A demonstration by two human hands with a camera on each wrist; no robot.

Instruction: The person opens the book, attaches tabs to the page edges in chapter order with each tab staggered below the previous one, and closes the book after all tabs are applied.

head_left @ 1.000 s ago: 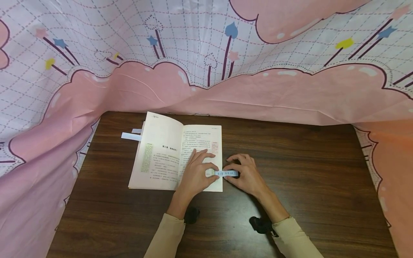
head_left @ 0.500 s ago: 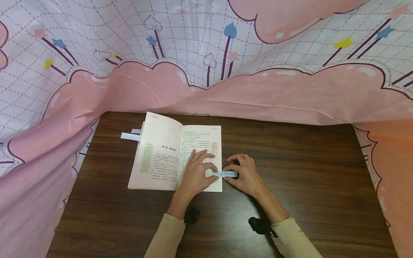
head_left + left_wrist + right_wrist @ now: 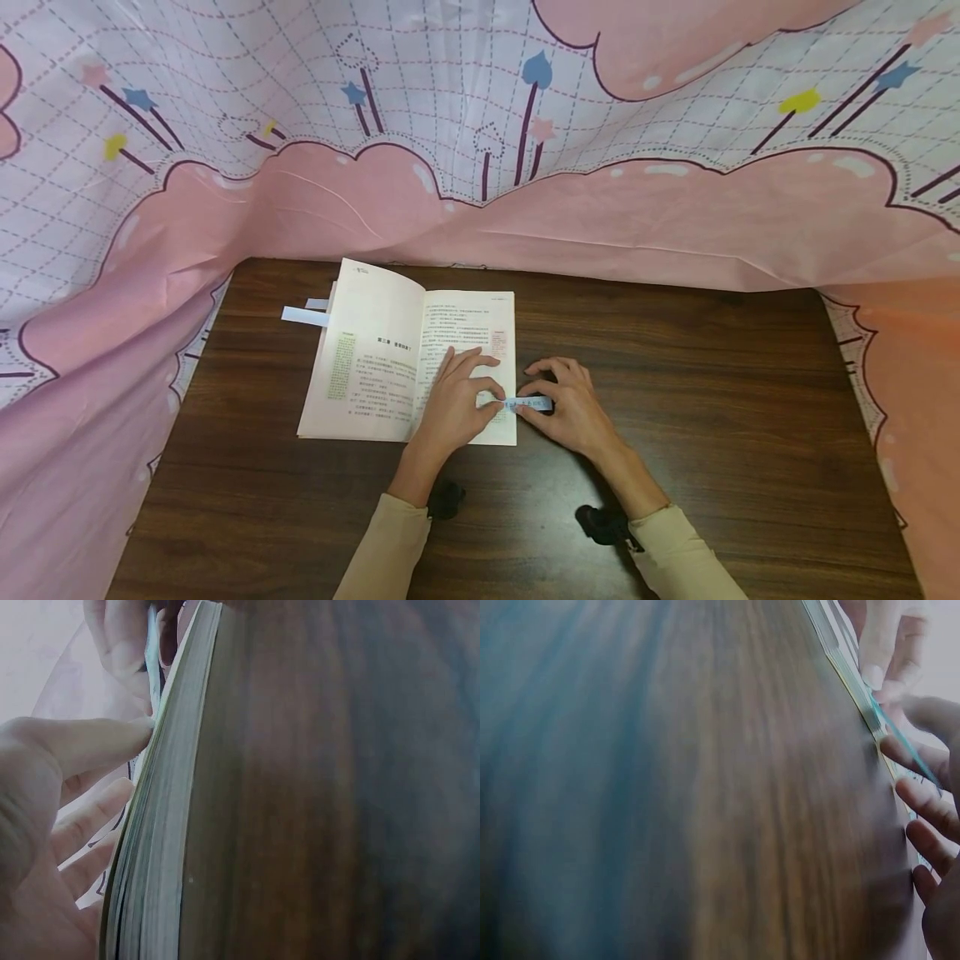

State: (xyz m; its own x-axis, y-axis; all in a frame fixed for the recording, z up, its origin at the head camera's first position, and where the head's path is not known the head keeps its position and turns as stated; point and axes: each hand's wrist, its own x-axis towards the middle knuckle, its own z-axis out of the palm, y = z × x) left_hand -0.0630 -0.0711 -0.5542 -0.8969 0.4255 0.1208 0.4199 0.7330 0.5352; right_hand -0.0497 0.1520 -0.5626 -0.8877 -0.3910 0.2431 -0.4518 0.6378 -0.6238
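An open book point(image 3: 382, 392) with printed pages lies on the table. Over the right page rests my left hand point(image 3: 450, 410), its thumb and index finger pinching one end of a pale blue paper strip point(image 3: 536, 403) at the page's outer edge. Handwriting runs along the strip, which sticks out past the book to the right. My right hand point(image 3: 573, 408) pinches the strip's outer part between thumb and index finger. In the right wrist view the strip point(image 3: 907, 742) appears edge-on beside the page block; the left wrist view shows the left thumb point(image 3: 105, 742) against the book's edge.
Two paper strips point(image 3: 305, 317) poke out from the book's left side. Brown wood-grain table point(image 3: 712, 367) surrounds the book. A pink and white patterned cloth point(image 3: 637, 225) hangs behind and along both sides. Black wrist cameras point(image 3: 600, 523) sit under the forearms.
The left thumb and index fingertips have drawn together on the strip's inner end, covering more of it. The strip has shifted very slightly; book and right hand are almost still.
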